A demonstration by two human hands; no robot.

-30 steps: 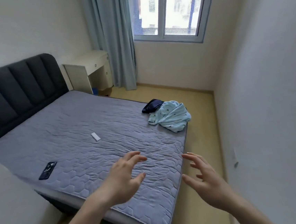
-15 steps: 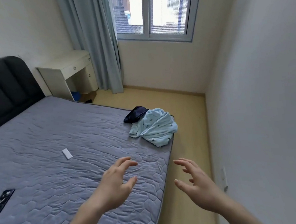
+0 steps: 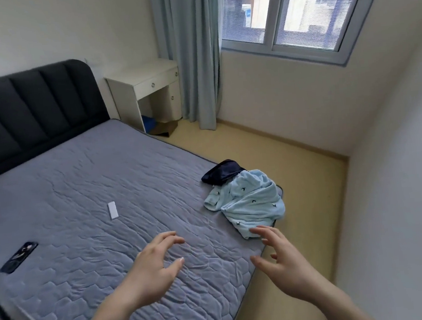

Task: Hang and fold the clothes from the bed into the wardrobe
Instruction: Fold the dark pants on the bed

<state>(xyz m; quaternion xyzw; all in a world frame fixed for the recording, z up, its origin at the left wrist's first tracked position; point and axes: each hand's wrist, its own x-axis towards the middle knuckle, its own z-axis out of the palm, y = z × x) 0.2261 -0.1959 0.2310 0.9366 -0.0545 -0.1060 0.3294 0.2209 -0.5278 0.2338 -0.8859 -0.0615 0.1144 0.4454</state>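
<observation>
Both hands, left hand [image 3: 153, 271] and right hand [image 3: 284, 263], reach empty with loosely spread fingers toward the light blue shirt [image 3: 250, 202], likely to gather it.

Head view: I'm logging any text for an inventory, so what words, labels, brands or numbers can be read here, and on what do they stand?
None can be read.
Phone on the bed: a picture on its back, with no legible lettering.
Small white object on the bed: plain, no print visible.
Light blue garment: small dark bird-like motifs, not letters.
Dark blue garment: no label visible.
Window: a blue patch outside, too blurred to read.
</observation>
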